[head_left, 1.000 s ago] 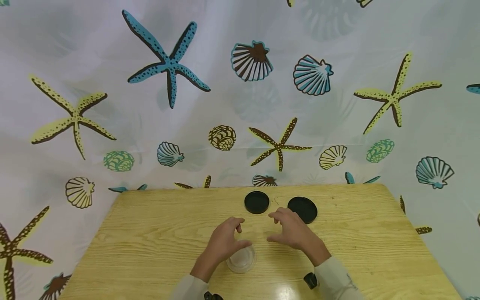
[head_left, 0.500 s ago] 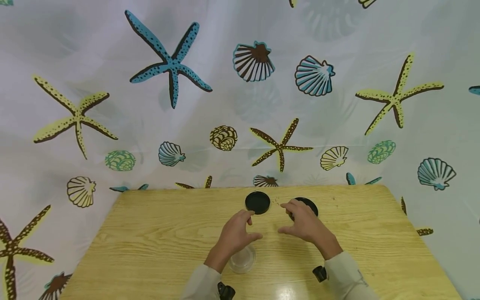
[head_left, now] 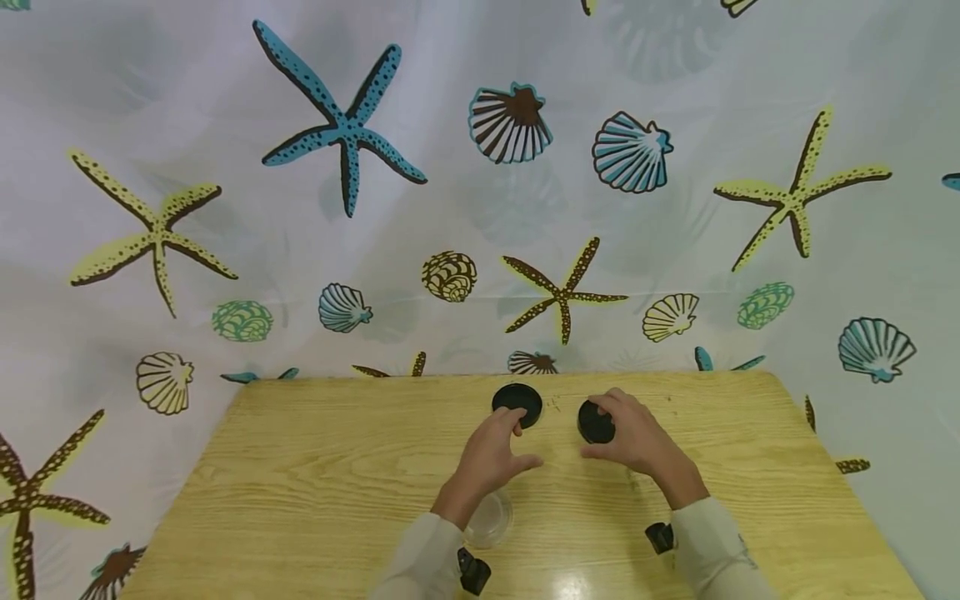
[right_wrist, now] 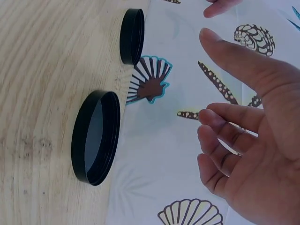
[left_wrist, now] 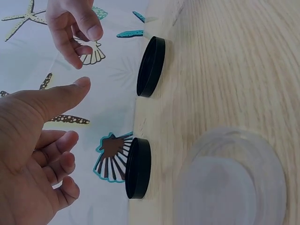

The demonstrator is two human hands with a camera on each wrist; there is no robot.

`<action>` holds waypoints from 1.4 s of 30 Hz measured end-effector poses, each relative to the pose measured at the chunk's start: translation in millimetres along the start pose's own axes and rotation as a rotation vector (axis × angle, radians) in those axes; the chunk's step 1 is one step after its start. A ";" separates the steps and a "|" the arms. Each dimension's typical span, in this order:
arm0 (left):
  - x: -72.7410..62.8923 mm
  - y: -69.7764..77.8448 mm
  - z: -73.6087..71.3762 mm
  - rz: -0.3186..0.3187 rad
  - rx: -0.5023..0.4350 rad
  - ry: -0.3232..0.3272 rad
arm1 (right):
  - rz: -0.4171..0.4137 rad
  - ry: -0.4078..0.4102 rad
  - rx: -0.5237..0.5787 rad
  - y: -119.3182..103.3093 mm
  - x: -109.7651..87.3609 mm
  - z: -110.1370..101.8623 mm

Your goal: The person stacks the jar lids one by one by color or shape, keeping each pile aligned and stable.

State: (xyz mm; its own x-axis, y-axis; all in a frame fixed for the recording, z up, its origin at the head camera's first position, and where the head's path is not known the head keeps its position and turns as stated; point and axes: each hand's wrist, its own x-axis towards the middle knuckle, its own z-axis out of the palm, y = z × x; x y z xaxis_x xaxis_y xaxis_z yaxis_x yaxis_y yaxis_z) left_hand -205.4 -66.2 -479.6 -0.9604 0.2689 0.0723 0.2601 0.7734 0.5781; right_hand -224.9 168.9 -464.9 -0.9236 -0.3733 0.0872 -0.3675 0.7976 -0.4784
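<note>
Two shallow black round lids with raised rims lie near the table's far edge: a left lid and a right lid. My left hand is held above the table with fingers loosely bent and thumb apart, its fingertips overlapping the left lid in the head view. My right hand, in a similar pose, covers the right side of the right lid there. Both wrist views show the hands in the air, apart from the lids and holding nothing. Behind my left wrist sits a round clear plastic container, partly hidden by that arm.
The light wood table ends at a white curtain printed with starfish and shells. A small black device sits below each wrist, one by the left sleeve, one by the right sleeve.
Both hands have moved forward and to the right over the table. The left fingertips now overlap the left lid, and the right hand has shifted across the right lid. Lids and container stay put.
</note>
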 end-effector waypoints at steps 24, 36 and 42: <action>23.2 13.3 34.4 -0.033 -0.048 -0.035 | 0.109 -0.055 -0.027 40.0 2.0 -11.7; 40.1 15.6 45.3 -0.043 -0.038 -0.084 | 0.148 -0.091 -0.027 51.3 7.8 -6.8; 45.4 14.4 46.6 -0.065 -0.026 -0.097 | 0.163 -0.109 -0.038 55.7 11.9 -7.8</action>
State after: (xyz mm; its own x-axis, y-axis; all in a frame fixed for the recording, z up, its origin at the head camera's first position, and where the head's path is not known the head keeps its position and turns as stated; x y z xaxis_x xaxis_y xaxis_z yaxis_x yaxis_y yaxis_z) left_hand -240.6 -16.1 -505.8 -0.9607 0.2743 -0.0438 0.1941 0.7760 0.6002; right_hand -257.2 212.6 -483.7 -0.9546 -0.2856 -0.0847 -0.2203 0.8683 -0.4445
